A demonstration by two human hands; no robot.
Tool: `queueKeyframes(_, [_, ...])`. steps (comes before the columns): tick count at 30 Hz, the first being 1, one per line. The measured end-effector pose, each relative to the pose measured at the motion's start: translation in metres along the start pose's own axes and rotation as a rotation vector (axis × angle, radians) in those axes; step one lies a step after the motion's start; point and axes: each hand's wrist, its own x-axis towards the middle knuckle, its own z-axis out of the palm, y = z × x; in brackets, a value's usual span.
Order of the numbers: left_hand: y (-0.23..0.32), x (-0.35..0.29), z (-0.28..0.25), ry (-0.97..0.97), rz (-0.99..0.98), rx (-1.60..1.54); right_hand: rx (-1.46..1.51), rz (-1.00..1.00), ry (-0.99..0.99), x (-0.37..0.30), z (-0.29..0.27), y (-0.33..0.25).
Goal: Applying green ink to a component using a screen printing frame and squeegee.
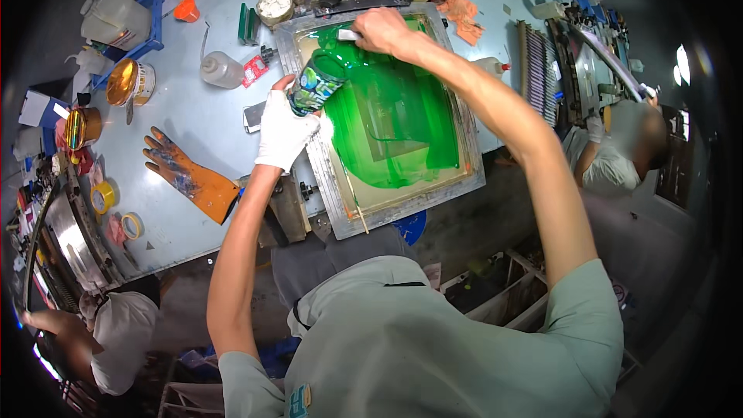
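A screen-printing frame with a metal rim lies tilted on the table before me, its mesh largely covered in wet green ink. My left hand, in a white glove, is closed around a patterned cup smeared with green at its mouth. The cup leans over the frame's left side. Bare, my right hand grips a small pale scraper above the ink near the frame's far end; its fingers partly hide the scraper. Along the frame's left edge rests a thin wooden stick.
Left of the frame lie a stained orange glove, a squeeze bottle, a gold-coloured tub and tape rolls. Beyond it stand a tin of white material and dark clutter. Other people work at left and right.
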Motion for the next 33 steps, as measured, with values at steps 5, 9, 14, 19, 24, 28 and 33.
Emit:
queueKeyframes(5, [-0.015, 0.007, 0.002, 0.044, 0.061, 0.071, 0.006, -0.113, 0.072, -0.059, 0.043, 0.005])
queueKeyframes(9, [-0.014, 0.007, -0.004, 0.088, 0.096, 0.182, 0.063, -0.191, 0.245, -0.094, 0.056, -0.004])
queueKeyframes(14, [-0.012, 0.014, -0.006, 0.103, 0.104, 0.176, 0.175, -0.326, 0.260, -0.110, 0.038, 0.007])
queueKeyframes(19, [-0.001, 0.017, -0.001, -0.024, 0.066, 0.160, 1.135, 0.357, 0.013, -0.155, 0.028, 0.015])
queueKeyframes(24, [0.001, 0.018, 0.013, -0.027, 0.134, 0.088, 1.422, 0.399, 0.398, -0.168, 0.013, 0.003])
queueKeyframes(28, [0.010, 0.021, 0.029, -0.012, 0.185, 0.046, 1.407, 0.284, 0.475, -0.166, -0.014, -0.017])
queueKeyframes(33, [0.050, 0.014, 0.032, -0.080, 0.064, 0.014, 1.318, 0.219, 0.535, -0.174, -0.029, -0.043])
